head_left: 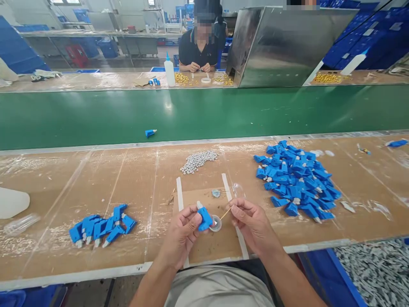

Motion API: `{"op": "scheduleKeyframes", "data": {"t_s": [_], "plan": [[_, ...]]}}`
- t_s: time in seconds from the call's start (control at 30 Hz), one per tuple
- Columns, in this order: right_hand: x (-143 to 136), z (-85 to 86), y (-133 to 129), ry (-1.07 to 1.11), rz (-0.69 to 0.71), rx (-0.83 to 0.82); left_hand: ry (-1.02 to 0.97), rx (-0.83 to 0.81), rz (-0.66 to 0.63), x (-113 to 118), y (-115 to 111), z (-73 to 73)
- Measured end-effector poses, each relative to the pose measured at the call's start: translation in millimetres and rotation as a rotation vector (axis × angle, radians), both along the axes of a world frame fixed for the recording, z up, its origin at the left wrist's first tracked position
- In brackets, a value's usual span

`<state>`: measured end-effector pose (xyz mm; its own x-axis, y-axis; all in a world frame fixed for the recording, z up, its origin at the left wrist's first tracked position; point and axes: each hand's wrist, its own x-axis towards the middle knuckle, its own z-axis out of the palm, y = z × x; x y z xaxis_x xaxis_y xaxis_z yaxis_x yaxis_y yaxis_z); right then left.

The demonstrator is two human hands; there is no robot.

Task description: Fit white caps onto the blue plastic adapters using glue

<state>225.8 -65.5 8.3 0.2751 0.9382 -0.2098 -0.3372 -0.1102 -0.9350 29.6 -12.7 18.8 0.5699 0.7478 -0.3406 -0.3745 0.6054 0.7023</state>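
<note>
The left hand grips a blue part, pale tip angled far-left; the right hand pinches a thin stick, which slants near-left toward the small round dish, seemingly just beside the part.

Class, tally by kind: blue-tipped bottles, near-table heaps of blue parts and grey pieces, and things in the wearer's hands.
Blue-tipped bottles: 2
Heaps of blue parts: 2
Heap of grey pieces: 1
Held blue part: 1
Held stick: 1
Total: 7
</note>
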Motion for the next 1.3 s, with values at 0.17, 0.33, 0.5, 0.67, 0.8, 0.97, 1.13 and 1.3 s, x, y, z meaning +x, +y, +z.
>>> {"op": "scheduleKeyframes", "data": {"t_s": [0.17,0.33,0.5,0.67,0.8,0.97,1.13,1.3], "plan": [[-3,16.8,0,-0.067,-0.079,0.131,-0.016,0.004,-0.096,4,-4,3.6],[-13,31.7,-5,-0.398,-0.1,0.274,-0.04,0.021,-0.143,6,-6,6.5],[-20,36.7,-5,-0.512,-0.074,0.321,-0.037,0.015,-0.151,5,-9,6.9],[-22,33.3,-5,-0.531,-0.045,0.315,-0.036,-0.002,-0.145,5,-9,5.2],[-21,34.0,-7,-0.606,-0.002,0.339,-0.047,-0.007,-0.138,5,-9,2.2],[-22,36.3,-5,-0.724,0.035,0.425,-0.056,-0.002,-0.127,5,-9,1.7],[-25,39.2,-4,-0.814,0.068,0.482,-0.042,0.007,-0.104,4,-9,4.6],[-11,34.1,-5,-0.702,0.035,0.351,-0.007,0.014,-0.012,-10,-2,-0.1]]}}
